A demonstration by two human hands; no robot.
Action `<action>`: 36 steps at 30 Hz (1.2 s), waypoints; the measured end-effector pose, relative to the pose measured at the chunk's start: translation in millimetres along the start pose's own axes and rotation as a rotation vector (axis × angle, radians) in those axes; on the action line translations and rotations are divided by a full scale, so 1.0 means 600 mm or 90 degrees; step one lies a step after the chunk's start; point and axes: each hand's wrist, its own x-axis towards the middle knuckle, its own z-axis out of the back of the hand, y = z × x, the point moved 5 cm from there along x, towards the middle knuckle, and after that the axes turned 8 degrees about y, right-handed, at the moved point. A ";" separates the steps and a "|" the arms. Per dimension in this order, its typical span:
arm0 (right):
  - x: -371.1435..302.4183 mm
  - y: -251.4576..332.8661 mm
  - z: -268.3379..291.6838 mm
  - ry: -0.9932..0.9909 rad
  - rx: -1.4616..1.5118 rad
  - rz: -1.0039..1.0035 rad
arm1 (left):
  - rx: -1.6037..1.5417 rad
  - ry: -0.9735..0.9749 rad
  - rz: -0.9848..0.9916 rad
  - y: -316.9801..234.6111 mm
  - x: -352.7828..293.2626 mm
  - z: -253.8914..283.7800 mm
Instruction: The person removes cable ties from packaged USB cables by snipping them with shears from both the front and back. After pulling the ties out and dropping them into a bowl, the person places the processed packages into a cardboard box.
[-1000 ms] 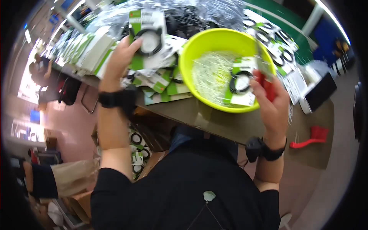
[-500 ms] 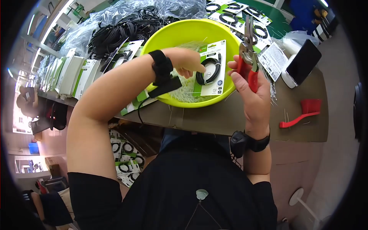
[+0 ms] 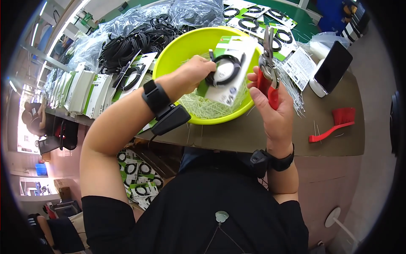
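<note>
Over a yellow-green basin (image 3: pixel 169 55), my left hand (image 3: pixel 198 71) pinches a white and green card with a coiled black cable (image 3: pixel 228 70) at its left edge. The card hangs tilted and is slightly blurred. Clear thin plastic offcuts (image 3: pixel 203 106) cover the basin's bottom. At the basin's right rim, my right hand (image 3: pixel 275 112) is wrapped round red-handled pliers (image 3: pixel 267 78), whose metal jaws point up. The pliers stand apart from the card.
Bundled black cables (image 3: pixel 131 46) and a row of blank-looking cards (image 3: pixel 80 91) lie left. More carded cables (image 3: pixel 249 23) lie behind. A phone on a stand (image 3: pixel 334 67), white ties (image 3: pixel 292 91) and a red brush (image 3: pixel 338 122) are on the right. Below the table sits a heap of carded cables (image 3: pixel 139 175).
My left hand has taken hold of the carded cable and shifted a little left. The card has lifted and tilted. My right hand keeps the pliers in nearly the same place.
</note>
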 end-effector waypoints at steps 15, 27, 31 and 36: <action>-0.019 0.085 -0.032 0.138 -0.672 0.160 | -0.900 0.305 -0.294 0.032 -0.194 -0.043; -0.017 0.076 -0.055 0.153 -0.790 0.153 | -0.810 0.372 -0.339 0.077 -0.199 -0.049; -0.017 0.079 -0.058 0.161 -0.813 0.179 | -0.823 0.392 -0.334 0.069 -0.202 -0.057; -0.014 0.061 -0.035 0.197 -0.734 0.075 | -0.801 0.340 -0.346 0.074 -0.203 -0.054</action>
